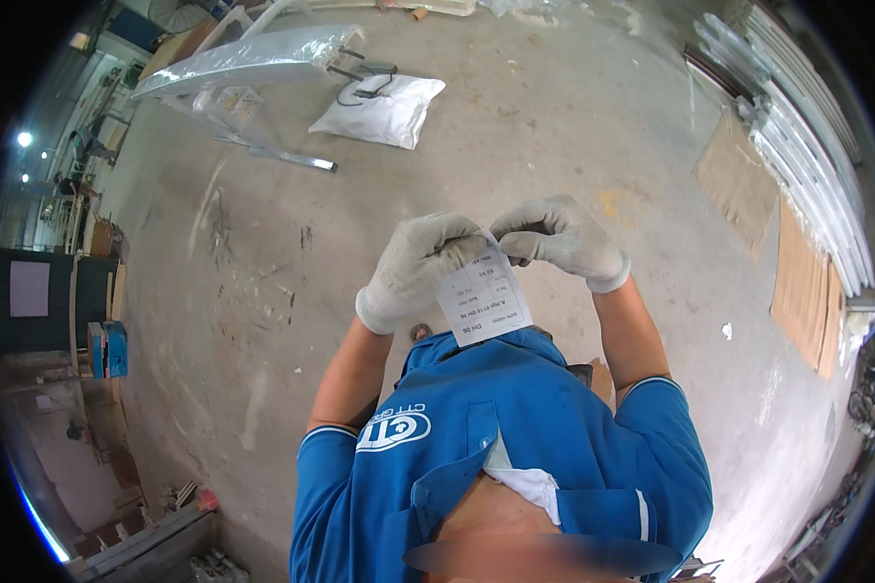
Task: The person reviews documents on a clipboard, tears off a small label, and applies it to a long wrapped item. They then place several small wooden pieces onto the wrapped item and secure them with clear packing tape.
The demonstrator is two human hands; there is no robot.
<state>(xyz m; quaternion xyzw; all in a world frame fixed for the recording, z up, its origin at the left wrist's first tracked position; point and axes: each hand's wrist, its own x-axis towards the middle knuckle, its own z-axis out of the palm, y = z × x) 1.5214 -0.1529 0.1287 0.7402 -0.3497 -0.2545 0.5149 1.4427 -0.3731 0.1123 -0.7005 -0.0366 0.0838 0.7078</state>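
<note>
A white printed paper label (486, 303) hangs in front of my waist, its top edge pinched between both hands. My left hand (420, 267), in a pale grey work glove, grips the label's upper left part with curled fingers. Gloved the same way, my right hand (566, 243) closes thumb and fingertips on the upper right corner. The two hands nearly touch there. The glove fingers hide the label's top edge.
Ahead to the left, a plastic-wrapped frame (253, 60) stands near a white sack (384, 109) with a dark cable on it. Wrapped long profiles (807, 160) and flat cardboard (802, 287) lie on the right. A blue box (108, 349) is at the far left.
</note>
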